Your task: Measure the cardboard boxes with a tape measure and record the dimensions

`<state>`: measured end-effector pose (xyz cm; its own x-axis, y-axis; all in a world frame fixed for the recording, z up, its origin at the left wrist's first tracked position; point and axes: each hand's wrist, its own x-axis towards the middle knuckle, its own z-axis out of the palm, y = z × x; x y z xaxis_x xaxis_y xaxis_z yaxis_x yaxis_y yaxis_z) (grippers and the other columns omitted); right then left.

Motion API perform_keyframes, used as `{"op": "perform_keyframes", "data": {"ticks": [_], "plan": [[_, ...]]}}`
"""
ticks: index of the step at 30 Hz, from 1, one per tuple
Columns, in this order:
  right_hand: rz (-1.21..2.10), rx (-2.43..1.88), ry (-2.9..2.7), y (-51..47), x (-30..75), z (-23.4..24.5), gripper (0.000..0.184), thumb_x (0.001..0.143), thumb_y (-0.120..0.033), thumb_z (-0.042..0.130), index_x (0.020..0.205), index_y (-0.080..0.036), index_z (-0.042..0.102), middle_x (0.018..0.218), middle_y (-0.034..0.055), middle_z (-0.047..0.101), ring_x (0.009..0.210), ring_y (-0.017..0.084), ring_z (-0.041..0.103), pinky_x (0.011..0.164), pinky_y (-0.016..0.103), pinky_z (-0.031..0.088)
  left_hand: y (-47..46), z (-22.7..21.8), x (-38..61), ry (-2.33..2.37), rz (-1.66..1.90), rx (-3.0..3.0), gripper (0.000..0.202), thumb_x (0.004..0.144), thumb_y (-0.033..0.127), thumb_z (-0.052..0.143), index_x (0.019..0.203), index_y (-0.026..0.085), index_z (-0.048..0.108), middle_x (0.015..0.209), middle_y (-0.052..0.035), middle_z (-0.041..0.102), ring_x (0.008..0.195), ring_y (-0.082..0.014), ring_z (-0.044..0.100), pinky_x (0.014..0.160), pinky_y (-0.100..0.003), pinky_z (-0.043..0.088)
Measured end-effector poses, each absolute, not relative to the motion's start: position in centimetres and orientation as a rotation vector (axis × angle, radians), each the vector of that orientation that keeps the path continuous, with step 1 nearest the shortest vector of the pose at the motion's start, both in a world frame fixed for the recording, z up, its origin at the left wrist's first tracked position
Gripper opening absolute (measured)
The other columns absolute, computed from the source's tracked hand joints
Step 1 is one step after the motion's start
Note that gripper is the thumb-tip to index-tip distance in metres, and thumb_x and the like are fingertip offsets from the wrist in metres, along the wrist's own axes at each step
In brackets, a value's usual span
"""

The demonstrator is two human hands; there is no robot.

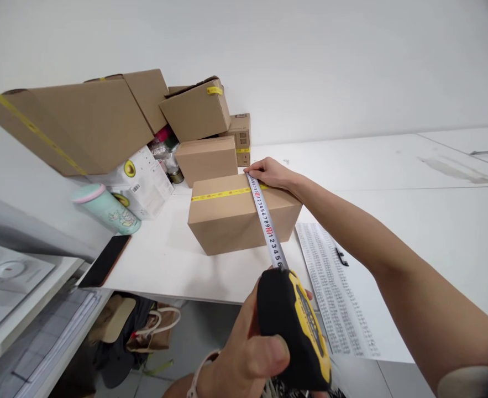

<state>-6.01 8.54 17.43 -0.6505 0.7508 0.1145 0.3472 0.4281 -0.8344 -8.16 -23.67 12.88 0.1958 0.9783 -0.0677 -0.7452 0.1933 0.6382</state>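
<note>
My left hand [254,354] is wrapped round a black and yellow tape measure [291,326], held in front of the table's near edge. Its printed blade [264,221] runs away from me over the top of a closed cardboard box [231,229] sealed with yellow tape [221,194]. At the box's far top edge my right hand [271,171] pinches the blade's end between thumb and fingers. The blade's very tip is hidden under that hand. Its numbers run past the red 20 mark near the box's front side.
Cardboard boxes [202,110] are stacked against the wall at the back left. A mint tumbler [106,207] and a white avocado-print box [142,185] stand at left. A printed sheet [335,287] with a small black clip [342,256] lies at right. Bags [155,329] are below.
</note>
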Motion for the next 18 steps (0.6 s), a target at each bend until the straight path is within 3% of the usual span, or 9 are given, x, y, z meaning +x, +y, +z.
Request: {"op": "perform_keyframes", "data": {"ticks": [6, 13, 18], "plan": [[1.106, -0.902, -2.216, 8.7, -6.1, 17.3, 0.023, 0.089, -0.016, 0.062, 0.106, -0.016, 0.078, 0.107, 0.0097, 0.076, 0.096, 0.023, 0.066, 0.098, 0.039, 0.048, -23.4, 13.8, -7.8, 0.532, 1.296, 0.531, 0.055, 0.066, 0.044, 0.084, 0.114, 0.023, 0.065, 0.131, -0.0114, 0.054, 0.099, -0.0258, 0.064, 0.061, -0.031, 0.064], [1.108, -0.883, -2.211, 8.9, -6.1, 17.0, 0.023, 0.089, -0.016, 0.062, 0.106, -0.014, 0.077, 0.101, 0.0096, 0.075, 0.091, 0.022, 0.066, 0.096, 0.039, 0.048, -23.6, 12.6, -8.1, 0.538, 1.251, 0.473, 0.058, 0.064, 0.045, 0.085, 0.117, 0.030, 0.066, 0.134, -0.0084, 0.051, 0.104, -0.0259, 0.061, 0.064, -0.033, 0.065], [1.215, -0.802, -2.037, 9.8, -6.5, 16.2, 0.015, 0.085, -0.016, 0.068, 0.096, -0.015, 0.077, 0.085, 0.0068, 0.074, 0.078, 0.019, 0.064, 0.089, 0.041, 0.052, -23.3, 12.8, -8.2, 0.576, 1.257, 0.613, 0.060, 0.062, 0.047, 0.085, 0.114, 0.024, 0.065, 0.124, -0.0102, 0.053, 0.096, -0.0246, 0.061, 0.062, -0.031, 0.062]]}}
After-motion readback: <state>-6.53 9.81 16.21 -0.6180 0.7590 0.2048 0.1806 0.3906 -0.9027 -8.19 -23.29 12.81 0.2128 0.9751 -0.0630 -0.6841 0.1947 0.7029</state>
